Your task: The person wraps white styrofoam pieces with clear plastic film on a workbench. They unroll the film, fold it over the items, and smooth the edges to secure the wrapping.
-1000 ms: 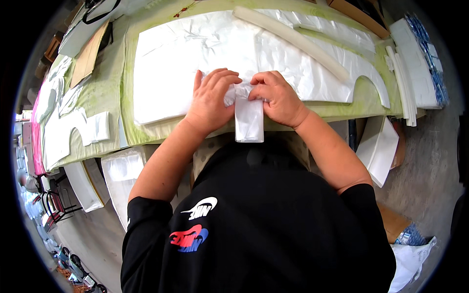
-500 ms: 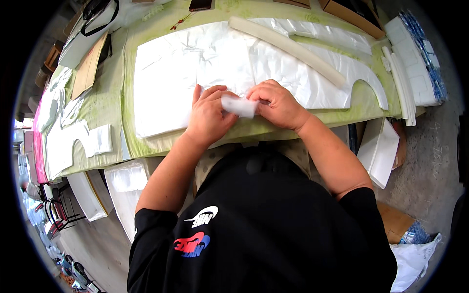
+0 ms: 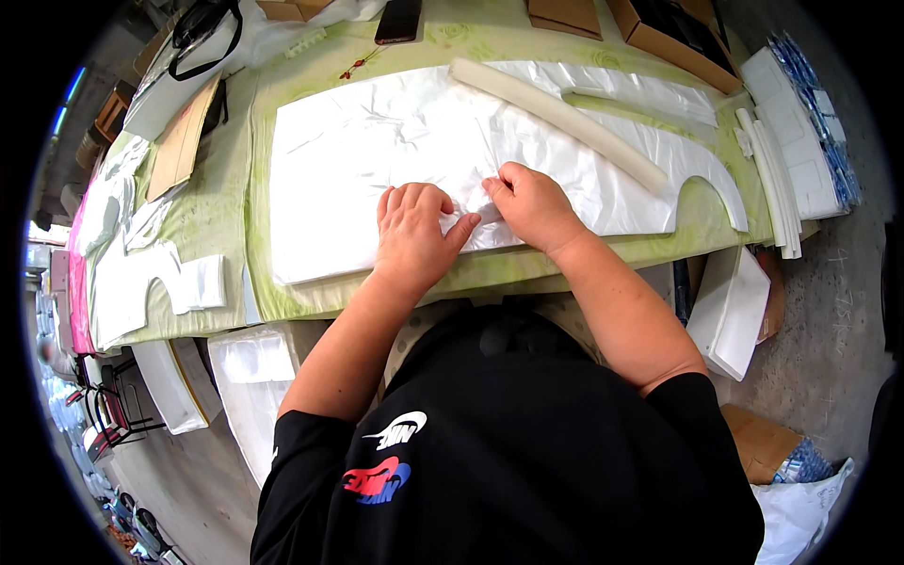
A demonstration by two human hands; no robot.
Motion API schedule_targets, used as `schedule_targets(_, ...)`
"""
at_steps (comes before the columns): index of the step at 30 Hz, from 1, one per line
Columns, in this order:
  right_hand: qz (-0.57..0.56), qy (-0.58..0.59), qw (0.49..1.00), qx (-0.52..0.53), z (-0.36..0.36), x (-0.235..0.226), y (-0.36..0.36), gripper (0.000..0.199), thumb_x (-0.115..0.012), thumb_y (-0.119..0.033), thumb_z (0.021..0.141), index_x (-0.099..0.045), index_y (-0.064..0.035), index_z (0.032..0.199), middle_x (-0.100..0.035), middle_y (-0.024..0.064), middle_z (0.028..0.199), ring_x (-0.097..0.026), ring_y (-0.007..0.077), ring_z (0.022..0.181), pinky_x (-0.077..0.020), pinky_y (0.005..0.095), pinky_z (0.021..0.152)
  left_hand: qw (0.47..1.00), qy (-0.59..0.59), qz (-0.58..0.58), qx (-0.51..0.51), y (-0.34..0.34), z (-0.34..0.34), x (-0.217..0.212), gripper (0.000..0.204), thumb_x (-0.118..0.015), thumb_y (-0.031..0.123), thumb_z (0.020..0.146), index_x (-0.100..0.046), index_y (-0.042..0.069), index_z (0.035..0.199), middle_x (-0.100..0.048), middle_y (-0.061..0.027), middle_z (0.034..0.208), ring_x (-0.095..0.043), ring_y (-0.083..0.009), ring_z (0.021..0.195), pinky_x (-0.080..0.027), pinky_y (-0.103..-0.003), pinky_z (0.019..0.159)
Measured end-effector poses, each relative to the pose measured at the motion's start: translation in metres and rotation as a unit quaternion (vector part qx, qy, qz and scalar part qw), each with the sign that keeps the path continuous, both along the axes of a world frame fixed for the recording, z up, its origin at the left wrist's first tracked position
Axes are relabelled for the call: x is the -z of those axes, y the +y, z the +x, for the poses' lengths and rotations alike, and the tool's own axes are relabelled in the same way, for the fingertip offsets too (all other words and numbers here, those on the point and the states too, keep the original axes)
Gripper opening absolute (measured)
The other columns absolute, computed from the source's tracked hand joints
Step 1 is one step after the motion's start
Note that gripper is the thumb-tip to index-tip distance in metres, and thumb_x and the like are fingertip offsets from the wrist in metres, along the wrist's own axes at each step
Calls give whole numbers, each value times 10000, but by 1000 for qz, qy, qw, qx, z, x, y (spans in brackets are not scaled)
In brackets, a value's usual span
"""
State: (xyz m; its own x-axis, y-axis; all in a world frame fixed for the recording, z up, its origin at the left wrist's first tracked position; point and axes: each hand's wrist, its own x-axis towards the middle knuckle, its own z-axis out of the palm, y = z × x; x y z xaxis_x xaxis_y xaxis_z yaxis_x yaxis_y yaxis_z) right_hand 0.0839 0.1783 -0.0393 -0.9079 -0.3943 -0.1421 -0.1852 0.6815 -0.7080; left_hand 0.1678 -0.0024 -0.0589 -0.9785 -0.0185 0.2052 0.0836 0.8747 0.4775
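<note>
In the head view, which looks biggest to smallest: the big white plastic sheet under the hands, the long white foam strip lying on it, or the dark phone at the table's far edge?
1. Big white plastic sheet, by far the largest.
2. Long white foam strip.
3. Dark phone, smallest, though it lies farthest from the camera, which shrinks it somewhat.

White plastic bags (image 3: 395,151), pale green floral tablecloth (image 3: 221,198), black shirt (image 3: 527,452) with white and red-blue prints, brown cardboard (image 3: 184,141)

1. A black short-sleeved T-shirt (image 3: 527,452) covers the torso.
2. Its sleeves end above the elbows, leaving both forearms bare.
3. A white emblem (image 3: 397,430) sits on the chest, with a red-and-blue graphic (image 3: 377,477) just below it.
</note>
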Motion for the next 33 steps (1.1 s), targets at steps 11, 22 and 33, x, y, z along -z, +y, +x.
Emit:
schedule_targets(11,-21,8,998,51,4,7,2,317,-597,-282,944,-585,-35,1143,-728,174,938,-690,390,899,-536,470,787,967,-41,-132,213,1,-34,-8,999,-659,645,870,-271,96,1609,-270,-124,1676,-210,-305,1563,-138,-554,1259)
schedule_targets(22,-172,-122,978,-8,69,7,43,348,-700,-44,911,-505,-13,1197,-622,27,757,-532,95,699,-456,278,667,976,-71,-126,161,13,18,-10,912,-822,399,767,-428,112,1539,-355,-81,1630,-273,-270,1538,-148,-606,1237)
schedule_targets(33,-205,-99,973,-26,85,6,54,311,-709,-48,906,-539,-34,1165,-588,10,774,-550,102,729,-468,276,677,968,16,-127,218,14,19,0,624,-592,68,853,-536,167,1467,-465,-21,1573,-374,-220,1494,-169,-616,1231)
